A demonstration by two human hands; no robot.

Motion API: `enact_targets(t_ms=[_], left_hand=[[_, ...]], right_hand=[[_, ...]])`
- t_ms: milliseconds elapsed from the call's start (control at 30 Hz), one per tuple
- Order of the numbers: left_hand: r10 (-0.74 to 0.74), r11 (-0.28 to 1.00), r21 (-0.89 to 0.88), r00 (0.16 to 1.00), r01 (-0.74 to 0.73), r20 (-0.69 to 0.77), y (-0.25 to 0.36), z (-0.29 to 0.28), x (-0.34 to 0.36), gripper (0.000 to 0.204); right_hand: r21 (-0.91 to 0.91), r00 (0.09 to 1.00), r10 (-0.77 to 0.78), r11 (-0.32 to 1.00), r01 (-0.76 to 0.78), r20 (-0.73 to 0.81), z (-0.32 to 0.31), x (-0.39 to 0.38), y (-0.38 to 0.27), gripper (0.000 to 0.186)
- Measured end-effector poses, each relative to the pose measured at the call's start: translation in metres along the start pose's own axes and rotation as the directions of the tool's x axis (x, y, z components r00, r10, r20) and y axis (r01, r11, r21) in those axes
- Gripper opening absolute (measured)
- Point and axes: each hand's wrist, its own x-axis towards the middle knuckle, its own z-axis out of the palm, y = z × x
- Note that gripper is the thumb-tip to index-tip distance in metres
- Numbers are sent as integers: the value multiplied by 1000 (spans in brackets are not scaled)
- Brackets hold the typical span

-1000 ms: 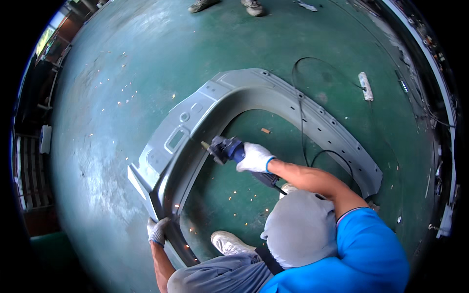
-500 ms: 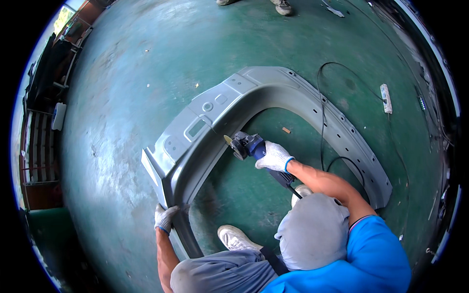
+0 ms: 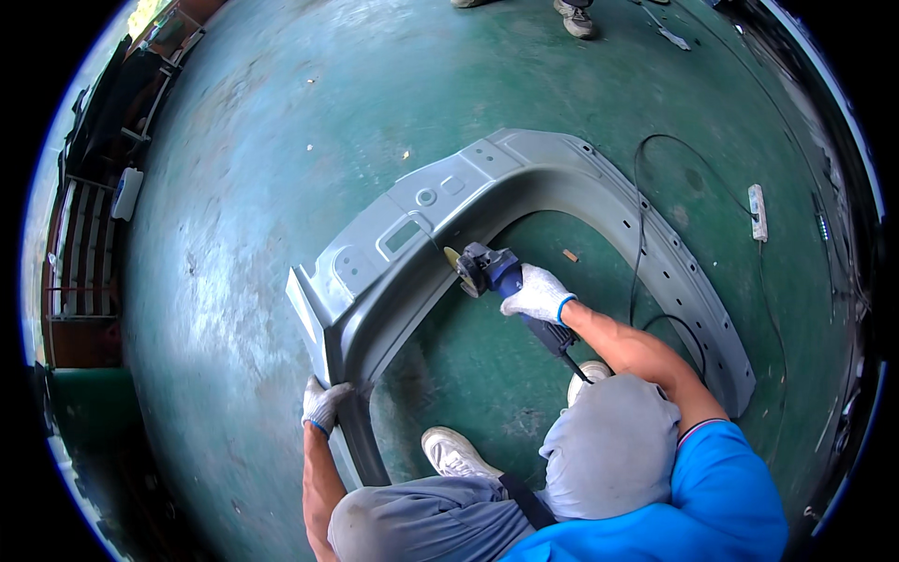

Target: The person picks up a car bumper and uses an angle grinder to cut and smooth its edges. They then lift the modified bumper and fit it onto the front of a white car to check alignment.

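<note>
A large grey sheet-metal car body panel (image 3: 421, 215), curved in an arch with cut-outs and holes, lies on the floor. My left hand (image 3: 324, 402), in a white knit glove, is wrapped around the panel's narrow near-left end. In my gloved right hand (image 3: 538, 293) is a dark blue angle grinder (image 3: 496, 270), gripped by its body. Its thin yellowish disc (image 3: 453, 258) overlaps the arch's inner wall in the picture, close to the rectangular cut-out; whether it touches the metal I cannot tell. A cord leaves the grinder's rear end.
A black cable (image 3: 646, 150) loops across the panel's right limb to a white power strip (image 3: 757, 214). A small brown piece (image 3: 570, 255) lies inside the arch. Another person's shoes (image 3: 576, 19) stand at the far edge. Shelving (image 3: 80, 248) lines the left side.
The whole view has shifted, so the panel and floor things appear farther right. The grinder's disc appears slightly closer to the panel's cut-out. Both hands keep their hold.
</note>
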Motion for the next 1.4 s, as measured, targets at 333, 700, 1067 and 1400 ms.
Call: enact_targets(t_ms=[333, 700, 1067, 1400], left_hand=[[17, 1000, -23, 1000, -17, -2, -10, -1, 6, 65], [1, 1000, -15, 1000, -1, -5, 4, 0, -2, 62], [-22, 1000, 2, 1000, 22, -12, 22, 2, -12, 60], [-21, 1000, 14, 1000, 21, -23, 6, 2, -4, 58]], right_hand=[[-23, 1000, 5, 1000, -5, 0, -1, 3, -6, 67], [-67, 1000, -13, 998, 13, 5, -3, 9, -6, 67], [-82, 1000, -9, 997, 11, 22, -11, 8, -17, 67], [-118, 999, -19, 993, 24, 37, -11, 14, -18, 71]])
